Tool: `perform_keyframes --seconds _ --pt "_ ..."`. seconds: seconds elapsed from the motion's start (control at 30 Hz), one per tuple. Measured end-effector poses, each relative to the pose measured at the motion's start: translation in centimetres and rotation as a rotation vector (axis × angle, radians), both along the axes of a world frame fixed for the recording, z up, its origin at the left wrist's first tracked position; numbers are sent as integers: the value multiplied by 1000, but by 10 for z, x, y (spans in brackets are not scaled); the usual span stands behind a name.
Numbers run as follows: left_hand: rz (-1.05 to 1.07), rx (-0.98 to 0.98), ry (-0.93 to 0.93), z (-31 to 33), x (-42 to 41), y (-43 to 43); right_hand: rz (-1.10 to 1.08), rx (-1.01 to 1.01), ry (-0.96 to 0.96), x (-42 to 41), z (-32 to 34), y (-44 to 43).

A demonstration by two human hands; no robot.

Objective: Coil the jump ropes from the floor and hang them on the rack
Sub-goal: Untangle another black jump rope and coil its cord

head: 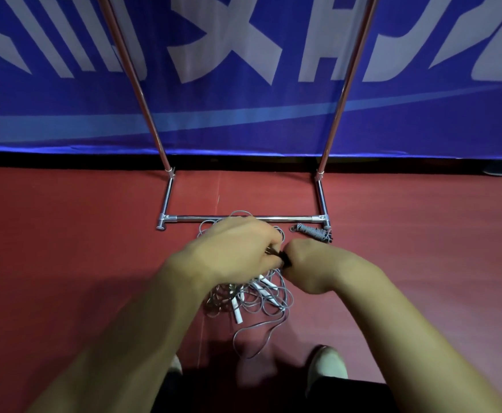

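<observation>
I saw the left hand (237, 245) and right hand (312, 263) meet low over the floor (80, 248), fingers of both curled tight onto a small black piece (284, 258) between them. The tangled jump ropes (255, 302) lay directly beneath those fingers, just before the rack (243, 217). One coiled rope (312, 232) rested by its right foot.

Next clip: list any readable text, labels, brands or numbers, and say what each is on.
Blue banner: large white characters, cut off by the frame's top edge; not readable as whole text.
White rope handles: no print can be made out.
Rack: no label shows.
</observation>
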State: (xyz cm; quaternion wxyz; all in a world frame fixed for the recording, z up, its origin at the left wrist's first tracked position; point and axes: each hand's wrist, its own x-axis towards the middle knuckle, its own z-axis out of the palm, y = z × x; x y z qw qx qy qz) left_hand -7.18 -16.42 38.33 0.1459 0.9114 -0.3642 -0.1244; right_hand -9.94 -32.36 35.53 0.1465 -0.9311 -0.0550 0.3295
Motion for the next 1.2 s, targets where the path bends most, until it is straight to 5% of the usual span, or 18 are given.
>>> perform_keyframes --seconds 0.2,0.43,0.67,0.83,0.97,1.2 --pt "164 -377 524 -26 9 4 135 97 26 -2 7 -9" --pt "242 -807 1204 -30 23 15 57 541 4 -3 31 -15" --pt "357 -958 1379 -40 26 7 -136 824 -29 -3 43 -9" --pt "571 -928 996 -35 32 -12 -429 748 -197 6 39 -9" --pt "457 -626 563 -29 25 -15 -649 540 -438 15 26 -14" --pt "595 -390 174 -10 -3 -36 -467 84 -635 4 28 9"
